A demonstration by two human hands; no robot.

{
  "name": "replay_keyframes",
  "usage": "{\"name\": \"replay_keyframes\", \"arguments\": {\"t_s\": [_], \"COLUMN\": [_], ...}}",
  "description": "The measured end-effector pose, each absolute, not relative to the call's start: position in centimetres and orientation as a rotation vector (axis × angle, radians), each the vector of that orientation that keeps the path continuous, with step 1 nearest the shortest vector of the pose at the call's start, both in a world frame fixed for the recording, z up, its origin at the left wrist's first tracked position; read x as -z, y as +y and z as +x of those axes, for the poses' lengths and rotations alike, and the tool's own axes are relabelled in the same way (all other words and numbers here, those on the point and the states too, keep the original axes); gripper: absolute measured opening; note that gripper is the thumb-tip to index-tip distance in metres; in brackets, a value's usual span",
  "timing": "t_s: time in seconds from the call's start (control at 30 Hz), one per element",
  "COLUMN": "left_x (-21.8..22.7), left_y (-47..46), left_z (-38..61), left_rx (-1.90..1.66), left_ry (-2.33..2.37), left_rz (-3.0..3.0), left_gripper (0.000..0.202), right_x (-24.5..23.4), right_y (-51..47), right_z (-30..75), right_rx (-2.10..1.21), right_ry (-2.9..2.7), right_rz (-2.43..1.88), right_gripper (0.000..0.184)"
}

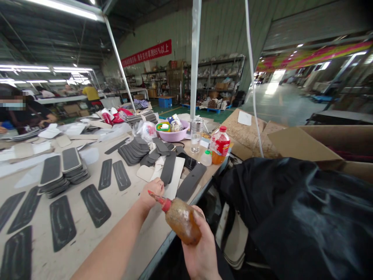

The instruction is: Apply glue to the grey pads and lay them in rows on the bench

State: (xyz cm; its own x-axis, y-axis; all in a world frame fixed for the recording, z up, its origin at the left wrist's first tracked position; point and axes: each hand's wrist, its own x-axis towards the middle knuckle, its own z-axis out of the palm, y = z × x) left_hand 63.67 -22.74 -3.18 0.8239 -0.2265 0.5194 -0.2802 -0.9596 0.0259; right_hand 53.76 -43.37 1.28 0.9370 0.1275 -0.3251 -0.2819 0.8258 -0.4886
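My right hand is wrapped round a brown glue bottle with a red nozzle that points up and left, held just off the table's near edge. My left hand reaches forward over the table with its fingers curled down onto a pale sheet, next to a long dark insole-shaped piece. What the left fingers grip, if anything, is hidden. Several more dark flat pieces lie spread over the table to the left.
Stacks of dark pieces sit mid-table. A pink bowl, a glass jar and a red-capped drink bottle stand at the far end. A black bag and cardboard boxes lie to the right. Other people work at the far left.
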Motion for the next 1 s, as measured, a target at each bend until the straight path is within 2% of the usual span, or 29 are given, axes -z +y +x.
{"name": "replay_keyframes", "arguments": {"t_s": [0.13, 0.27, 0.43, 0.57, 0.8, 1.0], "left_x": [-0.8, -3.4, -1.1, 1.7, 3.2, 3.6], "left_y": [-20.5, -18.2, -17.1, -17.8, -19.4, -19.9], "left_z": [59.7, 50.9, 36.2, 28.3, 25.4, 25.4], "left_rx": [-0.906, -0.944, -0.755, -0.649, -0.706, -0.751], "left_ry": [-0.236, -0.126, -0.211, -0.149, 0.109, 0.139], "left_rz": [2.929, 2.964, 3.105, 3.151, 3.028, 2.941], "left_gripper": [0.023, 0.024, 0.024, 0.025, 0.027, 0.025], "right_x": [-1.4, -1.9, -2.4, -1.6, 1.2, 2.2], "right_y": [-43.5, -43.6, -43.1, -41.6, -38.4, -37.6], "right_z": [53.9, 53.8, 52.4, 50.1, 45.0, 42.9], "right_rx": [-0.187, -0.200, -0.299, -0.366, -0.309, -0.166], "right_ry": [0.273, 0.266, 0.173, 0.028, -0.587, -0.984], "right_rz": [-0.592, -0.597, -0.695, -0.894, -1.347, -1.478], "right_gripper": [0.030, 0.031, 0.038, 0.042, 0.030, 0.028]}}
